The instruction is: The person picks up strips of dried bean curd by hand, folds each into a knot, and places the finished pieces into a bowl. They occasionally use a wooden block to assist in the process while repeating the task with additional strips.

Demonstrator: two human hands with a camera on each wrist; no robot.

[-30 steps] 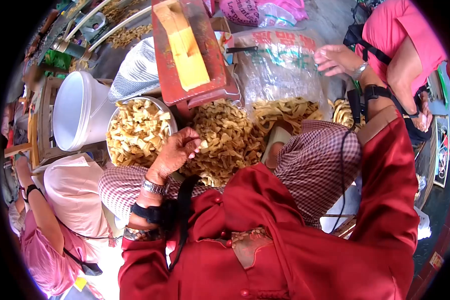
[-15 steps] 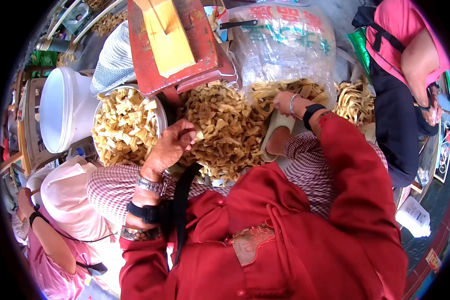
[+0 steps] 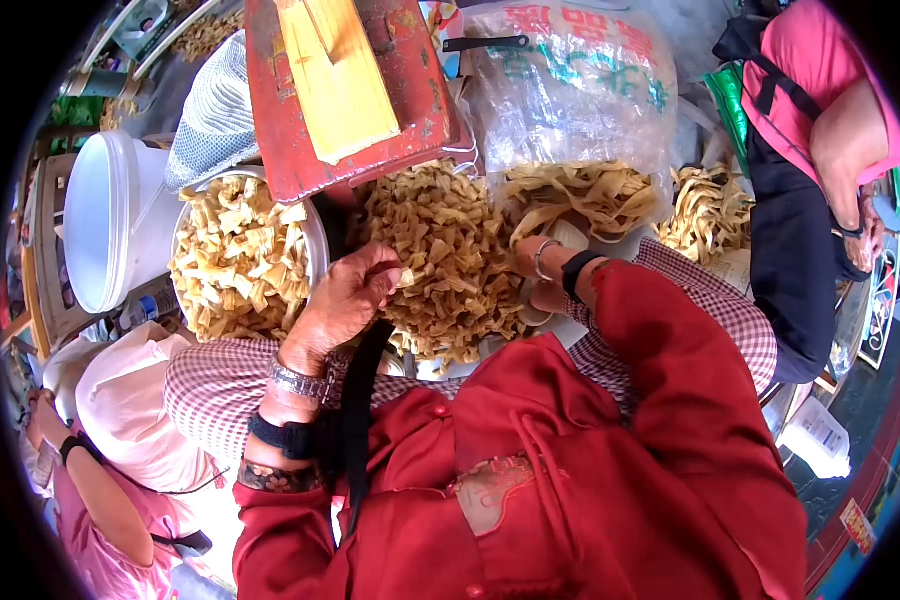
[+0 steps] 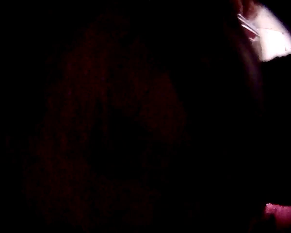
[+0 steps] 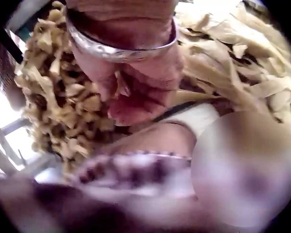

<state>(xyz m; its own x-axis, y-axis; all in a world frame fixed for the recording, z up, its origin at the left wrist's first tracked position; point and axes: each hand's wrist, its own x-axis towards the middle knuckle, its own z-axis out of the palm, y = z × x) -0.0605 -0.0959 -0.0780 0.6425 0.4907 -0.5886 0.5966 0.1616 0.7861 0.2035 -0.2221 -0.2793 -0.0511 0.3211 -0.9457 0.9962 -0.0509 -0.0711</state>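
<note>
In the head view my left hand (image 3: 345,300) pinches a small pale yellow piece (image 3: 406,278) between thumb and fingertips, over a heap of short dried pieces (image 3: 440,230). My right hand (image 3: 532,257) is low at the heap's right side, fingers curled. A long dried strip (image 3: 526,226) runs from it toward the strips (image 3: 595,195) at the mouth of a clear plastic bag (image 3: 570,110). In the right wrist view the right hand (image 5: 140,92) hangs above a foot in a pale shoe (image 5: 199,119), its grip partly hidden. The left wrist view is nearly black.
A full tub of dried pieces (image 3: 240,260) stands left of the heap, beside a tilted white bucket (image 3: 105,220). A red bench (image 3: 420,105) with a yellow wooden block (image 3: 340,90) juts in above. More strips (image 3: 708,215) lie right, near another person's dark trousers (image 3: 795,240).
My right hand came down from beside the bag to the strips at its mouth, then moved left toward the heap with a strip. The left hand keeps its small piece.
</note>
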